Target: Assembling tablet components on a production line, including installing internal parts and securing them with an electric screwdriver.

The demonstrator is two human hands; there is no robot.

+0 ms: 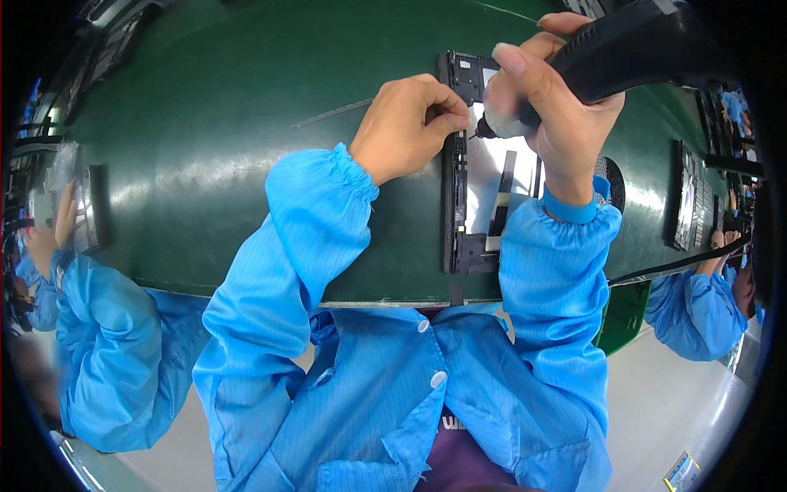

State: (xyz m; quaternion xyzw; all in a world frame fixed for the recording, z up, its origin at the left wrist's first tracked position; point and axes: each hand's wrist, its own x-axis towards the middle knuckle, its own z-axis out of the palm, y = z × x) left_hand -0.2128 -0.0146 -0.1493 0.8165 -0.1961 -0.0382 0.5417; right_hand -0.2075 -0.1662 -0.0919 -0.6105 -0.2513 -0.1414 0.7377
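Observation:
My right hand (574, 123) is wrapped round a black electric screwdriver (639, 49), its tip pointing down and left. Below the tip lies a flat panel (484, 176) with a black frame and a shiny silver-white face, near the table's front edge. The frame's left bar (453, 197) runs from front to back. At that bar my left hand (414, 123) is closed, thumb and fingertips pinched close to the screwdriver's tip. Whatever the pinch holds is hidden or too small to name. A dark strip (504, 193) lies across the panel's shiny face.
A thin grey strip (332, 112) lies on the green table (205, 164) beside my left hand. Right of my right wrist is a dark round mesh object (612, 184). A green bin (625, 316) stands below the table edge. Co-workers in blue sleeves (111, 328) sit at both sides.

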